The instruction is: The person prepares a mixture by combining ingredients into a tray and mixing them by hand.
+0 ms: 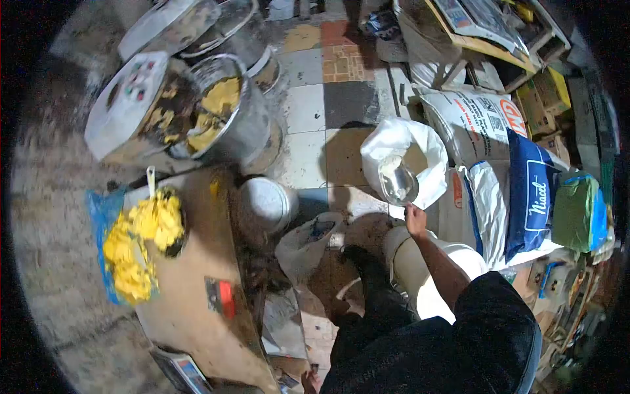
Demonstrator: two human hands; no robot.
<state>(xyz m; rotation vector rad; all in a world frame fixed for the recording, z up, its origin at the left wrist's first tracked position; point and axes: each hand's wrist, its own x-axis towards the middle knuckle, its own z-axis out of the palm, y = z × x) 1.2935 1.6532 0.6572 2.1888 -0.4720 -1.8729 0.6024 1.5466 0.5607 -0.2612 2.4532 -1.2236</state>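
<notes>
My right hand [415, 221] is closed around the handle end of a metal scoop [408, 187]. White powder lies in the scoop, which sits inside the mouth of an open white sack [431, 154]. My left hand [311, 381] hangs low at the bottom edge, beside the table; only a small part of it shows, and its fingers are not clear enough to read. White buckets [426, 282] stand just below my right forearm.
On the left, yellow dough-like material [128, 266] lies on a wooden table [197, 276]. A mixer bowl [252, 131] stands behind it, near a lidded white bucket [266, 203]. Right of the sack are a printed sack [469, 121] and a blue bag [528, 197]. A plastic bag [305, 253] rests on the tiled floor.
</notes>
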